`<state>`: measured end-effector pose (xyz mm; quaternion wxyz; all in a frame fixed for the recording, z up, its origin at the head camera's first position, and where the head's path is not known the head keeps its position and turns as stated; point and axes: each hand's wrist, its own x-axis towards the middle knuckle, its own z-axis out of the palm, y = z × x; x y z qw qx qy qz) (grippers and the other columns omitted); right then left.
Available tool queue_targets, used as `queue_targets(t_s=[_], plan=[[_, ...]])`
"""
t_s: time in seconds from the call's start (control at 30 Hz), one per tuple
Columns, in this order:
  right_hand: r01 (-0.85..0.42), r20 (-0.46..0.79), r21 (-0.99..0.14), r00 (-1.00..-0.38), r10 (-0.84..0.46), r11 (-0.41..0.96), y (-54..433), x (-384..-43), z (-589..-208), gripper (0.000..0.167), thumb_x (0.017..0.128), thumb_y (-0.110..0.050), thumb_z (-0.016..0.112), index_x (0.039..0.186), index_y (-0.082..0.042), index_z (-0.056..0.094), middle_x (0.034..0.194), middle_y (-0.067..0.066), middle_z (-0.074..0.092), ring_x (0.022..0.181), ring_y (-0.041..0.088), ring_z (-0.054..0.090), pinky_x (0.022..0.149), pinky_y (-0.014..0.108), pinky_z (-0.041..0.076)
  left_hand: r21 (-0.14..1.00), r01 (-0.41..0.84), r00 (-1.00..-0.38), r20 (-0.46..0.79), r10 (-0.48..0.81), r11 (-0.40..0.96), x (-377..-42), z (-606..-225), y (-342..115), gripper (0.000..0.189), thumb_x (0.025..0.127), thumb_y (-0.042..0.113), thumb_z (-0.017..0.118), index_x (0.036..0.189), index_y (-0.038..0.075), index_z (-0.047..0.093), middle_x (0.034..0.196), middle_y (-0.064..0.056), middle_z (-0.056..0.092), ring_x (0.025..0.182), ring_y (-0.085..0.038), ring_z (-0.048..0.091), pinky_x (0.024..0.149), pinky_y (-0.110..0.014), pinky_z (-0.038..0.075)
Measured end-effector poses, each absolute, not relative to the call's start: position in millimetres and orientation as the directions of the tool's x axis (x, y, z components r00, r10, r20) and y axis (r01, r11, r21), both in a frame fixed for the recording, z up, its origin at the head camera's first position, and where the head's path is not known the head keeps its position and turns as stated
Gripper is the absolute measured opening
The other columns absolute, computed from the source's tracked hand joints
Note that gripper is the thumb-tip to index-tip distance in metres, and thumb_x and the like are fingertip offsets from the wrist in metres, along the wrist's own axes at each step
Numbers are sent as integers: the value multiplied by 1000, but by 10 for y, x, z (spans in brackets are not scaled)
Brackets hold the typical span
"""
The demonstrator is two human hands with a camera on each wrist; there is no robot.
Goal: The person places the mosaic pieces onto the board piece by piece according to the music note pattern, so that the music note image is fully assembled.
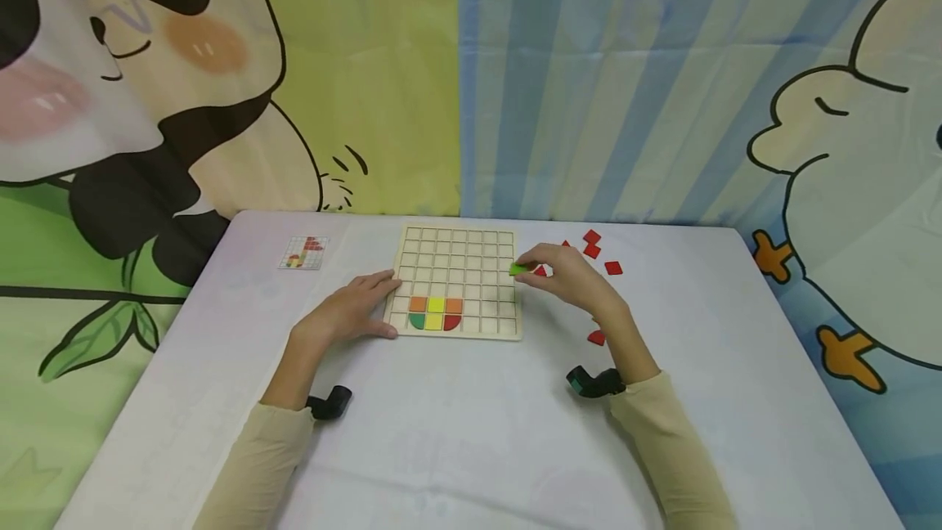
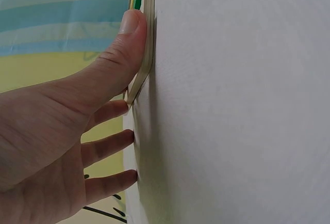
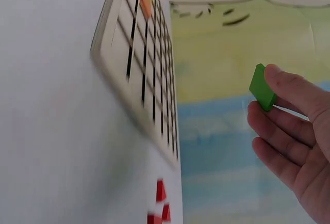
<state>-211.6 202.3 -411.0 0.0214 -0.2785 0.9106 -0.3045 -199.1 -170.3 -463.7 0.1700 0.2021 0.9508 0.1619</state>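
Note:
A wooden grid board [image 1: 462, 270] lies on the white table. In its lower-left cells sit two orange squares [image 1: 418, 303], two yellow squares [image 1: 437, 304], a dark green quarter-round tile [image 1: 417, 321] and a red quarter-round tile [image 1: 452, 322]. My left hand [image 1: 352, 307] rests at the board's left side, fingers extended, its thumb [image 2: 133, 28] against the board's edge. Between thumb and fingertips, my right hand [image 1: 570, 275] pinches a light green tile [image 3: 263, 88]. In the head view that tile overlaps the board's right edge; the right wrist view shows it raised above the table.
Several red tiles [image 1: 614, 268] are scattered right of the board, some partly behind the right hand. Another red piece [image 1: 597, 338] lies near the right wrist. A small printed pattern card [image 1: 303, 253] lies at the back left. A cartoon-printed curtain [image 1: 589, 80] stands behind the table.

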Motion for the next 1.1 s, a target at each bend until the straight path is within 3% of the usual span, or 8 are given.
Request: queue_targets(t_s=[0.27,0.53,0.77,0.93,1.1], plan=[[-564,96,-522,-784,-614,639,1352,-2225,-4103,25,89,-21,70,111,-9,70,106,3,73,101,18,67,93,38,55,384,341,-855,-252,453,858,-1992,-4638,-1703,94,76,48,77,152,15,33,162,-10,24,148,-35,23,115,-57,31],[-502,-29,-495,-806,-591,709,1024,-2312,-4247,24,89,-24,70,111,-12,71,110,2,72,105,18,66,94,35,53,396,344,-850,-255,462,851,-1989,-4628,-1687,93,77,50,75,152,15,33,162,-11,24,148,-36,24,115,-57,30],[-454,-102,-418,-838,-537,787,960,-2338,-4401,16,87,-24,73,100,-15,75,104,-1,74,93,16,65,82,33,54,381,347,-857,-242,455,857,-1995,-4638,-1698,94,75,50,76,152,16,34,161,-10,25,148,-35,25,114,-57,32],[-471,-91,-366,-840,-535,803,899,-2344,-4481,9,87,-25,72,90,-16,75,91,-3,73,77,13,57,69,29,50,388,337,-857,-250,450,858,-2000,-4651,-1703,94,75,51,76,152,16,34,162,-10,24,148,-35,24,115,-57,31],[-484,-53,-351,-845,-533,802,874,-2326,-4488,8,86,-24,73,87,-16,75,88,-3,73,72,11,55,66,27,48,376,329,-860,-261,439,867,-2005,-4647,-1713,95,75,52,75,152,18,32,162,-8,23,148,-34,23,115,-57,31]])
